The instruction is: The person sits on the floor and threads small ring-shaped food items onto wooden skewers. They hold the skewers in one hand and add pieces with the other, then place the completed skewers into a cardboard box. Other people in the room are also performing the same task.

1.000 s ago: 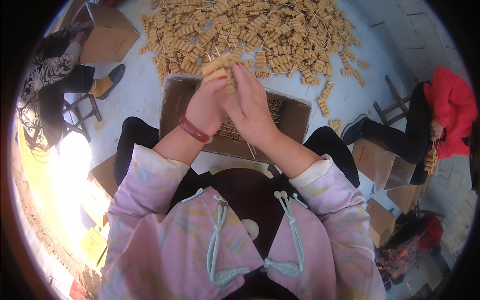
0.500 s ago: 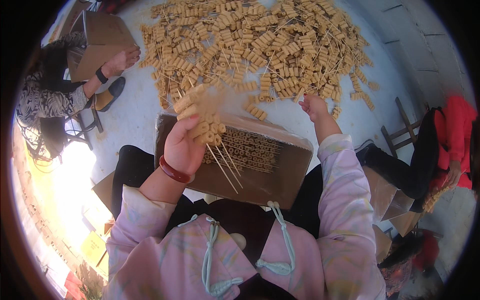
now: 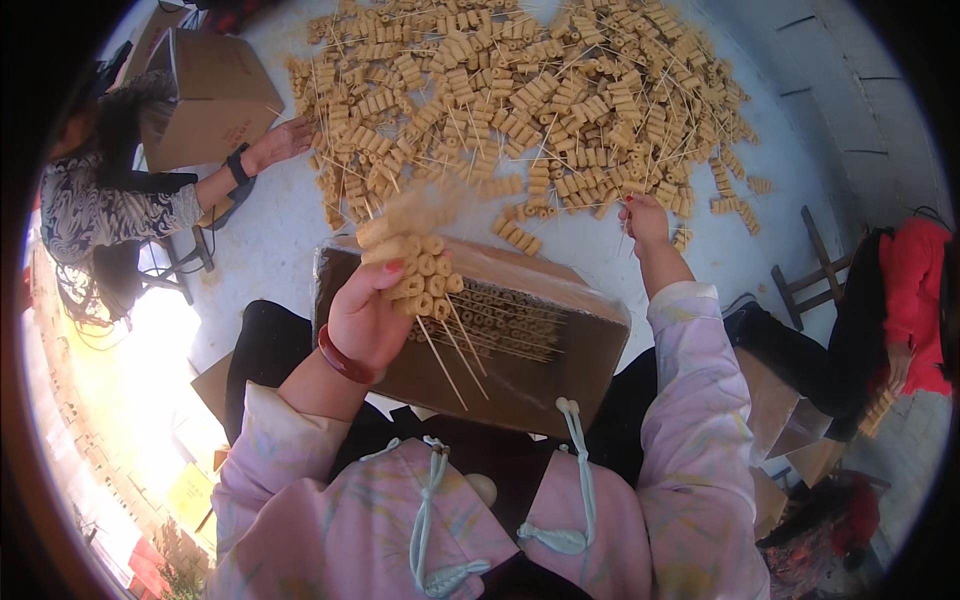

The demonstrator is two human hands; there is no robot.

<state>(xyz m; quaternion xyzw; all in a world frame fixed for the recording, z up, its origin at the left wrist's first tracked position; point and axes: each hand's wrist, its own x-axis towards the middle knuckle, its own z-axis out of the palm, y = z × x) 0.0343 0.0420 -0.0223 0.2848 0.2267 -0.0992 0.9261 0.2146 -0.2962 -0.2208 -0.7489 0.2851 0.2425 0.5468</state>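
Note:
My left hand (image 3: 362,318) is closed round a bundle of skewers (image 3: 428,278) strung with tan, ring-shaped puffed pieces. Their bare sticks point down toward me, and the bundle's upper part is blurred. Beneath it, an open cardboard box (image 3: 500,395) rests between my legs, with rows of similar skewers (image 3: 515,325) lying inside. My right hand (image 3: 650,222) pinches a thin stick at the near edge of a large heap of skewers (image 3: 560,110); which pieces belong to that stick I cannot tell.
On the left, a co-worker's hand (image 3: 283,142) touches the heap's edge beside another cardboard box (image 3: 225,100). A person in a red sleeve (image 3: 912,300) sits at the right, holding skewers (image 3: 876,410). A stool (image 3: 820,265) stands between that person and the heap.
My right hand has shifted slightly right and down, and a stick now shows at its fingertips. The left hand still grips its bundle. The co-worker's hand on the left has reached to the heap.

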